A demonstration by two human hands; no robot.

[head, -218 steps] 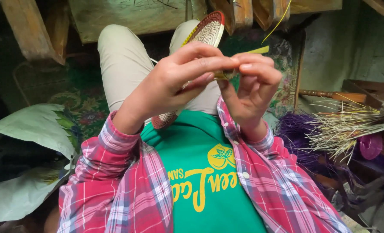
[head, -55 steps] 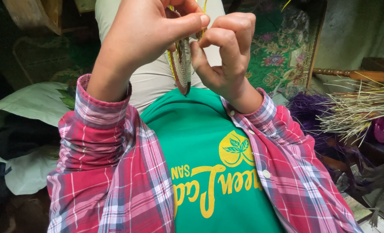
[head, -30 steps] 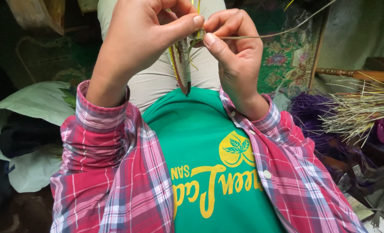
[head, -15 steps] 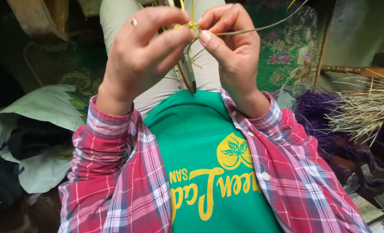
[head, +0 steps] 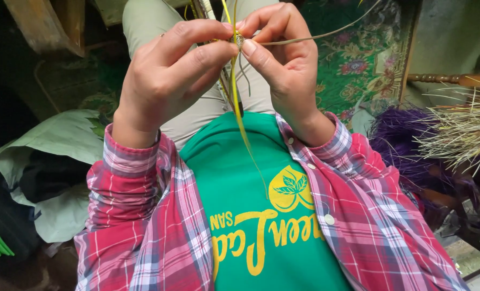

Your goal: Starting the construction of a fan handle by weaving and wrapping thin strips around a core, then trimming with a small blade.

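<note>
Two bare hands meet at the 12 o'clock edge of the view, above the lap of a seated person in a green shirt and red plaid overshirt. The left hand (head: 167,78) has its thumb and forefinger pressed together, pinching the rim of a small woven coil piece (head: 239,41) that is seen edge-on and mostly hidden behind the fingers. The right hand (head: 283,59) pinches the same spot from the other side, thumb and forefinger closed on a thin pale straw strand (head: 326,35) that runs off toward 2 o'clock. A yellow-green strip (head: 240,116) hangs down from the pinch toward 6 o'clock, over the shirt. At 3 o'clock lie a bundle of dry straw (head: 461,132) and, just beside it, a heap of purple fibre (head: 396,140). At 9 o'clock sits a pale green bag (head: 56,145). A patterned green rug (head: 358,59) covers the floor at 1 o'clock.
</note>
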